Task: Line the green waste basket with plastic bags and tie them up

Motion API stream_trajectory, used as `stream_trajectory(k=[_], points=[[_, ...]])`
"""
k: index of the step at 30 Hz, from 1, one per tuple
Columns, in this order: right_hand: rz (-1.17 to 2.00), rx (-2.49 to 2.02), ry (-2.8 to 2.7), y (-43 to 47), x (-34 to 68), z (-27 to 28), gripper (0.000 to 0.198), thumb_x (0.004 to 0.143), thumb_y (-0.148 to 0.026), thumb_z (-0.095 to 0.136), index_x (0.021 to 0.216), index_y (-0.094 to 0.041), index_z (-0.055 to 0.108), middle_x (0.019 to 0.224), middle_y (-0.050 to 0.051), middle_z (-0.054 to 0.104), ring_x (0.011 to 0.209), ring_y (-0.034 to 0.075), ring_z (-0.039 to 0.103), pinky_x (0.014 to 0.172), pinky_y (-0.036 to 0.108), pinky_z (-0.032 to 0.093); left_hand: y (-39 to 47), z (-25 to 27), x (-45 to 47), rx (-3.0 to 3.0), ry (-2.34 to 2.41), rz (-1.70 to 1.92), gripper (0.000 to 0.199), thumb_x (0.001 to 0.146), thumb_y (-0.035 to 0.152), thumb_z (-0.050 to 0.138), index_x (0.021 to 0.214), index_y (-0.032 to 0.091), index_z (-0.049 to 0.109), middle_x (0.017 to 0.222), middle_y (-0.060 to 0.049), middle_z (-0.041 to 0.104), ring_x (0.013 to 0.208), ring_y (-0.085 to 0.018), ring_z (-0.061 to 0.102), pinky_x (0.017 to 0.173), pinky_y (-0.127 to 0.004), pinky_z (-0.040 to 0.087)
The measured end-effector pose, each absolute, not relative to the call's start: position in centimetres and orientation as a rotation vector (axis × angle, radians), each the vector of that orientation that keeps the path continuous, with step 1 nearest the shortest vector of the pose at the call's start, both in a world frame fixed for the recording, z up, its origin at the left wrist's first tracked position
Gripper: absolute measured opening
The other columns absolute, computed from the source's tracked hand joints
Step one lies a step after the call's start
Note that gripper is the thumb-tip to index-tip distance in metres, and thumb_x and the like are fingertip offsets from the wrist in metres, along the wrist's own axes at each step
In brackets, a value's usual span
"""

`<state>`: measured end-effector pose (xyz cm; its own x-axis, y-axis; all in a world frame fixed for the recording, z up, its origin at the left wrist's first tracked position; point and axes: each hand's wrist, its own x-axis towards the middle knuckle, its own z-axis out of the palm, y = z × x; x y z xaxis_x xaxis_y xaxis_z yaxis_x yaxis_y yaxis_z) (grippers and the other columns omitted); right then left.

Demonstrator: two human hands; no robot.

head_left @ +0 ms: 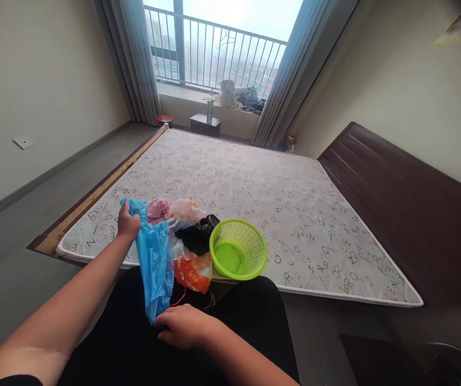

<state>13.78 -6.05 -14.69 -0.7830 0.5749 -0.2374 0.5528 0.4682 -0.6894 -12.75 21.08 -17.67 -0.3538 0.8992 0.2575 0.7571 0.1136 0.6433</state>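
Observation:
A blue plastic bag (pixel 155 268) is stretched lengthwise between my two hands, over my lap and the mattress edge. My left hand (pixel 128 222) is closed round its upper end, near the handles. Down at the lower corner of the bag, my right hand (pixel 186 325) is closed on the plastic, fingers bent. Just right of the blue bag lie a black plastic bag (pixel 198 236), an orange and white plastic bag (pixel 194 271), a whitish bag (pixel 186 210) and a pink bundle (pixel 159 208). Beside them sits a lime-green plastic basket (pixel 238 249), with nothing visible inside.
The letter-print mattress (pixel 230 177) spreads ahead of me, with a wooden bed frame (pixel 105 187) on its left and a dark headboard (pixel 407 198) on its right. Farther off stand a small dark table (pixel 206 124), a red stool (pixel 164 119) and a railed window.

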Motion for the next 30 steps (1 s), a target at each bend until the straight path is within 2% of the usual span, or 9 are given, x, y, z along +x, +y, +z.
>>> stream_trajectory(k=[2, 5, 9, 14, 16, 19, 21, 25, 30], points=[[1.276, -0.908, -2.691, -6.6, 13.6, -14.7, 0.047, 0.096, -0.037, 0.063, 0.141, -0.027, 0.057, 0.137, 0.005, 0.068, 0.120, 0.024, 0.067, 0.094, 0.031, 0.055, 22.9, -16.7, -13.1, 1.834, 2.157, 0.977, 0.078, 0.083, 0.006, 0.051, 0.158, 0.000, 0.032, 0.162, -0.022, 0.039, 0.153, -0.029, 0.032, 0.127, -0.042, 0.026], [1.301, -0.887, -2.609, -7.0, 14.1, -14.8, 0.054, 0.096, -0.038, 0.062, 0.148, -0.027, 0.050, 0.157, 0.008, 0.051, 0.141, 0.029, 0.053, 0.110, 0.043, 0.050, 24.3, -16.2, -13.0, 1.862, 2.148, 0.669, 0.073, 0.085, 0.010, 0.054, 0.155, -0.002, 0.037, 0.160, -0.024, 0.041, 0.153, -0.032, 0.032, 0.127, -0.044, 0.027], [1.309, -1.022, -2.402, -7.2, 16.4, -15.1, 0.060, 0.095, -0.033, 0.063, 0.153, -0.030, 0.047, 0.165, 0.007, 0.039, 0.152, 0.031, 0.038, 0.120, 0.049, 0.039, 22.2, -17.1, -10.9, 1.764, 2.256, 0.499, 0.074, 0.093, 0.031, 0.056, 0.157, 0.002, 0.034, 0.163, -0.029, 0.032, 0.152, -0.041, 0.029, 0.122, -0.064, 0.025], [1.372, -1.294, -2.037, -8.6, 21.3, -16.8, 0.052, 0.094, -0.021, 0.059, 0.146, -0.026, 0.057, 0.155, 0.007, 0.054, 0.144, 0.023, 0.050, 0.122, 0.038, 0.038, 15.1, -21.0, -7.9, 1.709, 2.395, 0.474, 0.072, 0.099, 0.051, 0.044, 0.163, 0.020, 0.028, 0.172, -0.020, 0.011, 0.156, -0.048, 0.011, 0.116, -0.078, 0.015], [1.345, -1.417, -1.928, -9.4, 23.5, -17.6, 0.047, 0.094, -0.019, 0.056, 0.141, -0.024, 0.062, 0.149, 0.007, 0.060, 0.140, 0.022, 0.054, 0.121, 0.037, 0.040, 13.3, -23.5, -8.1, 1.570, 2.360, 0.288, 0.079, 0.098, 0.055, 0.045, 0.164, 0.019, 0.024, 0.172, -0.023, 0.006, 0.154, -0.052, 0.010, 0.114, -0.078, 0.019], [1.293, -1.530, -1.822, -10.0, 25.6, -18.6, 0.040, 0.095, -0.020, 0.054, 0.133, -0.023, 0.068, 0.136, 0.007, 0.069, 0.129, 0.023, 0.063, 0.113, 0.038, 0.047, 12.8, -27.0, -9.1, 1.437, 2.233, 0.011, 0.090, 0.095, 0.057, 0.048, 0.165, 0.010, 0.017, 0.169, -0.032, 0.003, 0.149, -0.056, 0.024, 0.113, -0.069, 0.031], [1.268, -1.543, -1.766, -9.7, 25.8, -19.3, 0.036, 0.095, -0.021, 0.053, 0.127, -0.023, 0.071, 0.127, 0.007, 0.073, 0.120, 0.023, 0.067, 0.108, 0.037, 0.050, 13.5, -28.3, -9.4, 1.487, 2.103, -0.125, 0.091, 0.095, 0.054, 0.050, 0.164, 0.006, 0.016, 0.167, -0.035, 0.003, 0.145, -0.054, 0.035, 0.112, -0.063, 0.036], [1.237, -1.529, -1.662, -7.8, 24.5, -20.3, 0.033, 0.093, -0.020, 0.053, 0.119, -0.022, 0.073, 0.119, 0.007, 0.076, 0.112, 0.023, 0.070, 0.102, 0.035, 0.052, 14.1, -28.1, -8.5, 1.664, 1.938, -0.200, 0.086, 0.090, 0.042, 0.062, 0.161, 0.007, 0.029, 0.167, -0.034, 0.013, 0.140, -0.050, 0.045, 0.110, -0.057, 0.041], [1.257, -1.568, -1.596, -6.5, 23.6, -20.9, 0.033, 0.090, -0.017, 0.053, 0.114, -0.017, 0.075, 0.113, 0.009, 0.077, 0.107, 0.023, 0.072, 0.097, 0.034, 0.052, 12.5, -25.2, -8.1, 1.790, 2.147, 0.035, 0.068, 0.097, 0.035, 0.042, 0.161, 0.013, 0.031, 0.171, -0.024, 0.014, 0.151, -0.045, 0.029, 0.112, -0.068, 0.033]])
